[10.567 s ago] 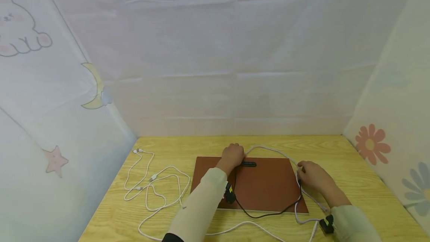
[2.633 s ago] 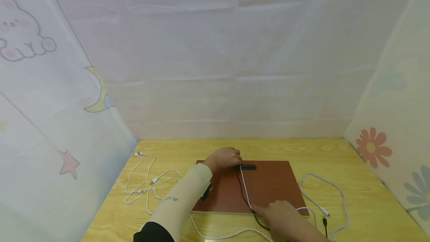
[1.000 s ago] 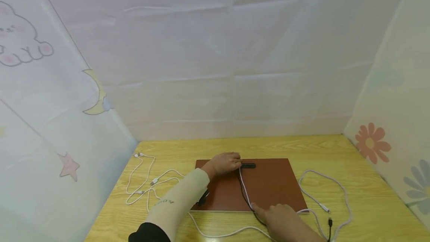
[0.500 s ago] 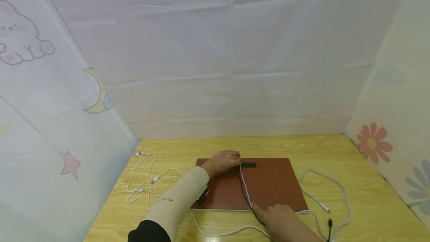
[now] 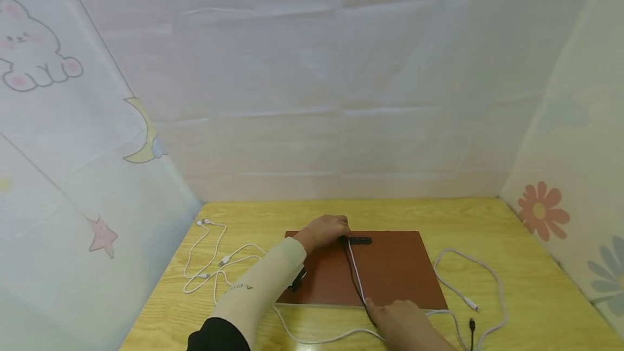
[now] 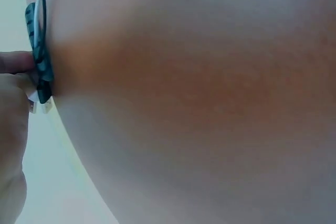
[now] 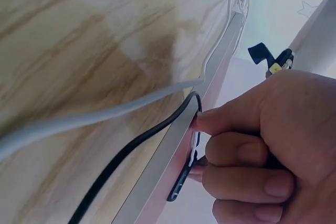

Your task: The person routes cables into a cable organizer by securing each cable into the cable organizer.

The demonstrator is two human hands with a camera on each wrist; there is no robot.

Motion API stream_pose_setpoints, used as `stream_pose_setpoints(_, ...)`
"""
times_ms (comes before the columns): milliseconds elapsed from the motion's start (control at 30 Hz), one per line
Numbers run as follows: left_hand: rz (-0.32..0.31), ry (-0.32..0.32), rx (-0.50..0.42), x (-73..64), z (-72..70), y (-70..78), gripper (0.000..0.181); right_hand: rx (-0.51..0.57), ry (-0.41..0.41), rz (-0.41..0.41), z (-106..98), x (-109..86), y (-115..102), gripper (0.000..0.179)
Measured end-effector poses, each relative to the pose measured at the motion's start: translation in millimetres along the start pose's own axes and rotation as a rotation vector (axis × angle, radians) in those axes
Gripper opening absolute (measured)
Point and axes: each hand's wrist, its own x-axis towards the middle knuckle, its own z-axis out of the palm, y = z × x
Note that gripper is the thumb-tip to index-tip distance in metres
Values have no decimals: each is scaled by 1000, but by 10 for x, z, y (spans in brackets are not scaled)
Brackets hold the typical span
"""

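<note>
My left hand (image 5: 325, 230) grips the left end of a black cable clip strip (image 5: 361, 240) near the far edge of a brown board (image 5: 400, 275). In the left wrist view, its fingertips pinch the clip (image 6: 39, 61), where a white and a black cable sit. Both cables run from the clip to the board's front edge. There my right hand (image 5: 402, 321) pinches the white cable (image 5: 356, 270), its other fingers curled, as the right wrist view shows. Close by its fingertip, the black cable (image 7: 126, 153) bends over the edge onto the table.
Several white USB cables (image 5: 224, 260) lie tangled on the wooden table (image 5: 263, 213) at left. A white cable loop (image 5: 494, 275) and a black cable plug (image 5: 472, 325) lie at right. Printed fabric walls (image 5: 312, 123) enclose the table's back and sides.
Since the oldest frame, my right hand has moved from the board's right side to its front edge. The white cable now runs straight beside the black one. In the last second, hands barely move.
</note>
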Motion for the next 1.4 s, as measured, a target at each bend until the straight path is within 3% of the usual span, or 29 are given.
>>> stream_pose_setpoints(200,16,-45,0,48,-29,-15,22,-59,31,-23,31,24,-48,88)
stream_pose_setpoints(367,33,-62,-13,44,-59,-30,36,-4,19,-47,41,46,-62,90)
stream_pose_setpoints(600,72,-6,-29,23,-103,-10,38,106,31,-112,75,37,-75,90)
stream_pose_setpoints(1000,2,-80,-60,36,-77,8,47,76,91,-155,111,27,-39,92)
stream_pose_setpoints(1400,-36,-71,-86,-11,-99,45,39,132,89,-105,70,42,15,73)
